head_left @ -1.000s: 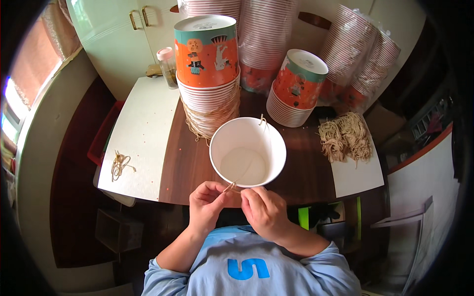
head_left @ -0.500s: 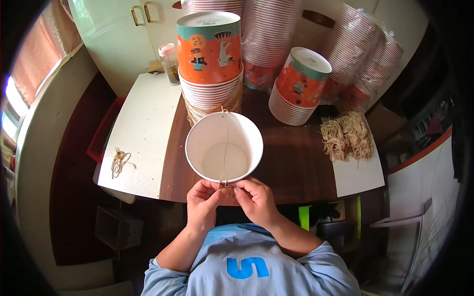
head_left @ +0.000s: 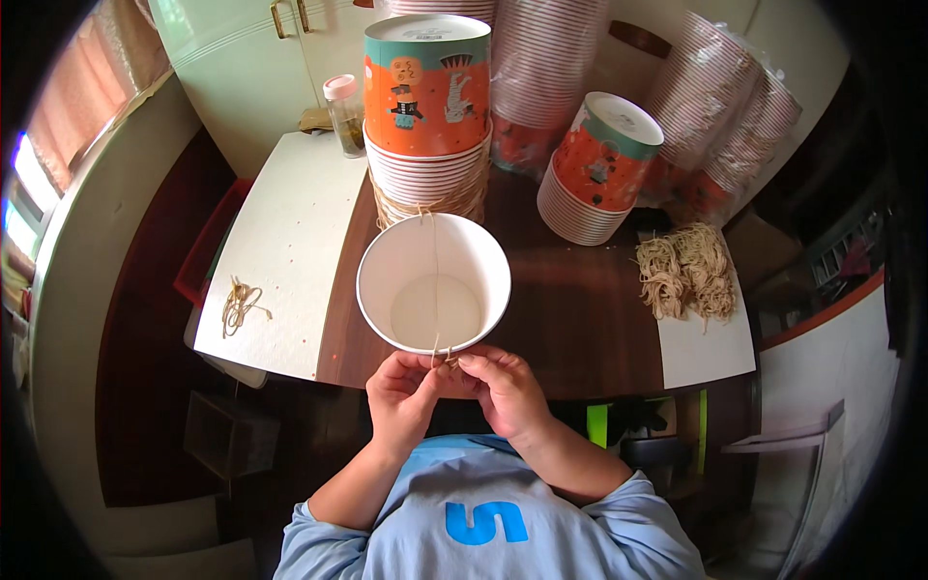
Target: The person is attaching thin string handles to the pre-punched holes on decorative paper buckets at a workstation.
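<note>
A white-lined paper bucket (head_left: 437,300) stands at the table's near edge, its mouth tipped toward me. A thin tan string (head_left: 436,275) crosses the opening, from the far rim down to the near rim. Just outside the near rim, my left hand (head_left: 399,394) pinches the string between thumb and fingers. Close beside it, my right hand (head_left: 505,389) pinches the same string, the fingertips of both hands almost meeting. Whether the string is knotted there is too small to tell.
Behind the bucket rises a tall stack of orange-and-green buckets (head_left: 427,101), with string around its lower part. A shorter stack (head_left: 601,169) and plastic-wrapped stacks (head_left: 701,97) are at the right. A bundle of strings (head_left: 686,274), loose cords (head_left: 240,306) and a lidded jar (head_left: 345,118) lie around.
My view has shifted a little, so the stacks sit slightly farther right. The bucket appears moved slightly left and up relative to my hands, which still pinch the string at the near rim.
</note>
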Demonstrator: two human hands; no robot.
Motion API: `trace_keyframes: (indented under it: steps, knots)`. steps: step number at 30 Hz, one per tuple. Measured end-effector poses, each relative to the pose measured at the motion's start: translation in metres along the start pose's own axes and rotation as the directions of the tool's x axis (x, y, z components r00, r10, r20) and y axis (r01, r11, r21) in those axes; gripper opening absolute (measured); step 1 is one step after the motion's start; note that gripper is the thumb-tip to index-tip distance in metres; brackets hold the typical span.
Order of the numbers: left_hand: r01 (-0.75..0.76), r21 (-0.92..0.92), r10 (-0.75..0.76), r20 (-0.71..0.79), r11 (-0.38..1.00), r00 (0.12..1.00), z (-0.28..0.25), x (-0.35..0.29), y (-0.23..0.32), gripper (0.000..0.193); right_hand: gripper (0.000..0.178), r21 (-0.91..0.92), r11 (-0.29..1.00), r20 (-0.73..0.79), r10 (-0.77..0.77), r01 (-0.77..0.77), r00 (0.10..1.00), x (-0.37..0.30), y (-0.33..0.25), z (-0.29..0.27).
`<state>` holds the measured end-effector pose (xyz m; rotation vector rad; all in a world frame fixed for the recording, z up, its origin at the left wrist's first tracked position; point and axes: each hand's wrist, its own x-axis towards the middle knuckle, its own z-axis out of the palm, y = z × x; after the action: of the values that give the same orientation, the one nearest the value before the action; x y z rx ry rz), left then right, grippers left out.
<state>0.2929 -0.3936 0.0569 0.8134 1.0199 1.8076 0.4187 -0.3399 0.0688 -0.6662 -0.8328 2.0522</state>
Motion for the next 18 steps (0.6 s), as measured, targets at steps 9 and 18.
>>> trace_keyframes:
  steps: [9,18]
  knots:
    - [-0.142,0.293,0.139,0.032,0.946,0.990,0.004,-0.006,0.000,0.010,0.019,0.165,0.975,0.028,0.144,-0.147,0.989,-0.001,0.005,-0.009]
    - [-0.151,0.286,0.142,0.053,0.946,0.988,0.003,-0.007,0.000,0.009,0.015,0.042,0.994,-0.077,0.109,-0.106,0.991,-0.002,-0.004,0.000]
